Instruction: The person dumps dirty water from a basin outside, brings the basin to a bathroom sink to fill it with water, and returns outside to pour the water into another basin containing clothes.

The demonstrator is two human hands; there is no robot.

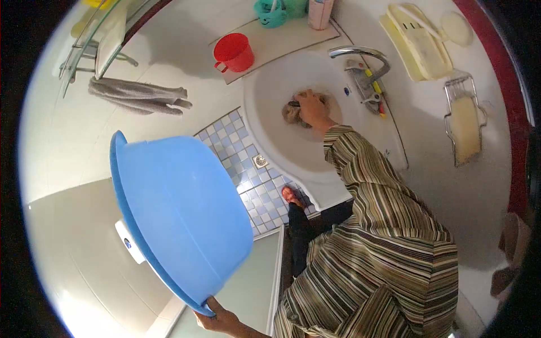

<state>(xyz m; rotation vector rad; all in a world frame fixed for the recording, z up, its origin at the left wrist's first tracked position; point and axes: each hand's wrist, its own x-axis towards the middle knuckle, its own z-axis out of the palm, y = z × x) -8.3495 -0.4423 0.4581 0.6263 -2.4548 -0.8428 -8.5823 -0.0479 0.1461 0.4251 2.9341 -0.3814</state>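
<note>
My left hand (pixel 218 317) grips the rim of a large blue plastic basin (pixel 186 208), which is tilted on its side in the air. My right hand (pixel 311 107) is down in the white washbasin (pixel 270 135), its fingers curled over a grey-brown, crumpled, cloth-like bundle (pixel 291 115) at the bottom. A small dark piece (pixel 293 103) shows beside the fingers; its kind is unclear. Above the washbasin curves a chrome tap (pixel 366 53), a little apart from the right hand.
A red mug (pixel 234 52) and a teal cup (pixel 271 14) stand on the ledge. A grey towel (pixel 138 96) hangs at left. A yellowish soap rack (pixel 420 45) and a wire holder (pixel 465 121) are on the right wall. A drain (pixel 260 161) lies in the tiled floor.
</note>
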